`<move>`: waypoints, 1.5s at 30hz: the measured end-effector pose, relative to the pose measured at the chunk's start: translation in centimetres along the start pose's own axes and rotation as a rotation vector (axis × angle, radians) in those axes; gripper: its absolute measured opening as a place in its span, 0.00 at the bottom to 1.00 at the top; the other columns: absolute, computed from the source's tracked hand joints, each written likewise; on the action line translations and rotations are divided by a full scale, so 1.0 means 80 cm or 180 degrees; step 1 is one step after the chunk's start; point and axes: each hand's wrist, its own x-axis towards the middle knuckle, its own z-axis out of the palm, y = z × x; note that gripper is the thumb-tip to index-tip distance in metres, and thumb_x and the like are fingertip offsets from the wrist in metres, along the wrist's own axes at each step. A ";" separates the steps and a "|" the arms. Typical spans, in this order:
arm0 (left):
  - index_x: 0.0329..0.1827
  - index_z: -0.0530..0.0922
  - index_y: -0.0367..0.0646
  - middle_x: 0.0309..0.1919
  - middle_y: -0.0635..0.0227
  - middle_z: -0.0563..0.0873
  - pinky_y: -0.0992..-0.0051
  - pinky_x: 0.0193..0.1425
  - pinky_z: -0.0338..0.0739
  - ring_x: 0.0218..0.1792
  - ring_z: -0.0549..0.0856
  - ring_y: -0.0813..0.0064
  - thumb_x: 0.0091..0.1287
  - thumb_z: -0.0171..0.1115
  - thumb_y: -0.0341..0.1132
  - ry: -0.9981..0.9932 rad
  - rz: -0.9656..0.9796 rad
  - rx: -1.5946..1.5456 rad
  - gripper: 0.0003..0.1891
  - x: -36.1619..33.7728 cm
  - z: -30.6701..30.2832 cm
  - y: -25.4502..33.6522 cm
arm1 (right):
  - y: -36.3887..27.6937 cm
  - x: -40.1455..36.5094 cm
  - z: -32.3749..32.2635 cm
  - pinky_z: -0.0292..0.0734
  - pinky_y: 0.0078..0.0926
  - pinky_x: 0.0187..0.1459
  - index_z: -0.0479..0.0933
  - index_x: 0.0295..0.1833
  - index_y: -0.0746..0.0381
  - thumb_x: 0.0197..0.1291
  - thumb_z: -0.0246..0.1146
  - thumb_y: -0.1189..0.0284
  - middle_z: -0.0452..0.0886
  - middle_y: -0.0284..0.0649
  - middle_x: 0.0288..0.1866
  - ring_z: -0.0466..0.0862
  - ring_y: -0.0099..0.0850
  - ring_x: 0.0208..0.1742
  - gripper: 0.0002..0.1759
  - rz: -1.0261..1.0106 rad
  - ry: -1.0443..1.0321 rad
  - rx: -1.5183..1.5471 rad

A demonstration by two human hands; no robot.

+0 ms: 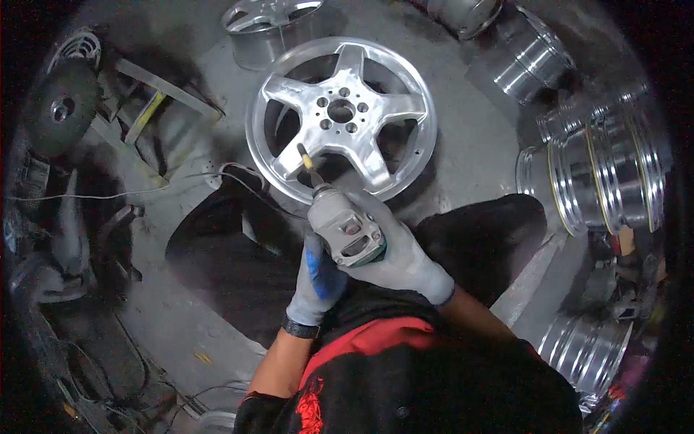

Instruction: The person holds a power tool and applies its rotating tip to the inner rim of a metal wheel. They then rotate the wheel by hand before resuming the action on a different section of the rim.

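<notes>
Your right hand point(401, 257), in a pale grey glove, has its fingers closed tight around the body of a handheld grinder point(345, 226), the glove covering the tool's rear end. Your left hand point(318, 278) comes in from below on the other side, fingers curled up against the grinder's underside (only the blue-coated palm side of that glove shows, so how far its fingertips reach round cannot be told). A black wristband point(300, 329) sits just behind that glove.

From the grinder's nose a slim shaft with a yellowish bit point(306, 157) points away from you, and its tip meets the near-left spoke of a five-spoke alloy wheel point(361, 76). That wheel lies face up on the grey concrete floor point(470, 137), just beyond your knees. Your dark-trousered legs point(491, 231) spread to either side of it.

A thin cable point(235, 176) runs over the floor just beside the wheel's near-left rim. A second spoked wheel point(271, 22) lies at the far edge of the floor. Polished bare rims point(600, 173) crowd the right edge. A dark round disc point(61, 108) rests among clutter at the left edge.
</notes>
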 end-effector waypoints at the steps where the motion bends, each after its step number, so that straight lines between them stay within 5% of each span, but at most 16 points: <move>1: 0.77 0.64 0.46 0.72 0.62 0.74 0.54 0.78 0.63 0.72 0.73 0.59 0.73 0.49 0.67 -0.0073 0.0018 0.0048 0.40 -0.003 0.002 0.004 | 0.003 -0.003 0.001 0.73 0.42 0.68 0.61 0.77 0.57 0.47 0.79 0.69 0.74 0.50 0.70 0.76 0.46 0.71 0.51 -0.0159 -0.0006 -0.0155; 11: 0.77 0.63 0.44 0.69 0.59 0.76 0.53 0.75 0.67 0.68 0.76 0.56 0.71 0.46 0.72 -0.0213 -0.0342 -0.0653 0.44 0.002 0.002 -0.014 | 0.043 -0.018 -0.044 0.74 0.46 0.66 0.61 0.77 0.55 0.47 0.79 0.64 0.75 0.53 0.66 0.78 0.54 0.65 0.51 -0.0722 -0.0488 -0.0747; 14: 0.63 0.76 0.46 0.57 0.59 0.83 0.50 0.64 0.76 0.58 0.82 0.55 0.70 0.45 0.73 0.1049 -0.0466 -0.0797 0.39 0.020 0.039 -0.018 | 0.062 -0.020 -0.056 0.74 0.50 0.65 0.63 0.76 0.55 0.47 0.79 0.62 0.72 0.55 0.66 0.77 0.56 0.64 0.50 -0.1607 -0.0324 -0.1783; 17: 0.63 0.77 0.47 0.56 0.59 0.84 0.51 0.65 0.76 0.58 0.83 0.55 0.71 0.42 0.72 0.1266 -0.0758 -0.0467 0.38 0.021 0.000 -0.042 | 0.083 -0.026 -0.068 0.74 0.53 0.65 0.65 0.76 0.52 0.48 0.78 0.59 0.68 0.55 0.67 0.76 0.55 0.65 0.49 -0.0669 -0.0732 -0.1038; 20: 0.64 0.76 0.46 0.57 0.59 0.84 0.52 0.66 0.75 0.58 0.83 0.57 0.73 0.41 0.71 0.1312 -0.1040 -0.0862 0.38 0.031 -0.018 -0.055 | 0.086 -0.032 -0.075 0.75 0.53 0.63 0.65 0.77 0.46 0.51 0.75 0.54 0.66 0.55 0.69 0.76 0.55 0.64 0.47 -0.0158 -0.1330 -0.1465; 27: 0.61 0.77 0.45 0.55 0.57 0.85 0.54 0.65 0.76 0.57 0.84 0.56 0.76 0.43 0.65 0.1369 -0.1377 -0.1990 0.33 0.045 -0.065 -0.069 | 0.110 -0.020 -0.062 0.78 0.49 0.57 0.65 0.78 0.39 0.54 0.70 0.50 0.68 0.56 0.64 0.80 0.53 0.56 0.44 -0.0497 -0.1240 -0.1949; 35: 0.61 0.77 0.40 0.55 0.54 0.84 0.55 0.65 0.76 0.56 0.84 0.55 0.76 0.43 0.63 0.1505 -0.1762 -0.2250 0.34 0.070 -0.067 -0.095 | 0.111 -0.013 -0.085 0.80 0.45 0.54 0.68 0.75 0.41 0.47 0.78 0.59 0.73 0.53 0.57 0.82 0.50 0.53 0.47 0.0498 -0.1937 -0.1988; 42: 0.63 0.75 0.37 0.57 0.53 0.83 0.52 0.68 0.74 0.58 0.82 0.52 0.76 0.43 0.61 0.1771 -0.2125 -0.2315 0.34 0.070 -0.066 -0.122 | 0.117 -0.023 -0.107 0.81 0.42 0.53 0.74 0.69 0.46 0.48 0.77 0.66 0.76 0.50 0.59 0.83 0.48 0.55 0.38 0.1058 -0.1720 -0.1641; 45: 0.68 0.74 0.42 0.62 0.54 0.81 0.51 0.73 0.69 0.64 0.79 0.51 0.74 0.46 0.64 0.1142 -0.2008 -0.3042 0.35 0.062 -0.080 -0.125 | 0.094 0.004 -0.098 0.80 0.42 0.52 0.74 0.70 0.43 0.52 0.74 0.68 0.77 0.47 0.58 0.83 0.48 0.52 0.37 0.0814 -0.1644 -0.1413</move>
